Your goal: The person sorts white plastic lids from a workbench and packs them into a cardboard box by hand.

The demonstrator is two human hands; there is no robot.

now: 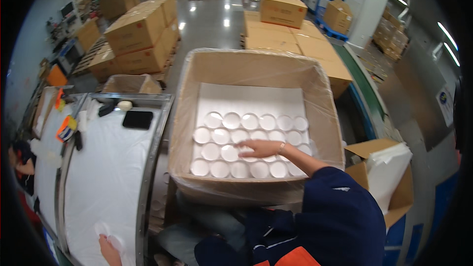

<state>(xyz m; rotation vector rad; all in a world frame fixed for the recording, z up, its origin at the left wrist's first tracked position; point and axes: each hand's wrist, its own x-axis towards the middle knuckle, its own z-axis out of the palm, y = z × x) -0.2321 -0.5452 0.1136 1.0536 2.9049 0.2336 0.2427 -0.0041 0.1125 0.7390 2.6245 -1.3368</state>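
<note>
Inside a large plastic-lined cardboard box, several rows of round, shallow white pieces that look like lids or dishes lie on a white sheet. My right hand reaches in from the right, fingers stretched out over the middle rows, palm down. Whether the fingertips touch the pieces is hard to tell. At the lower left, my left hand is over a white-covered table, partly cut off by the picture's rim. Its fingers seem closed on a translucent round piece; another translucent round piece is just beyond.
A metal-framed table runs along my left, bearing a black phone and an orange-and-white roll. An open carton with white sheets stands at right. Stacked cartons rise behind the box. A person is at far left.
</note>
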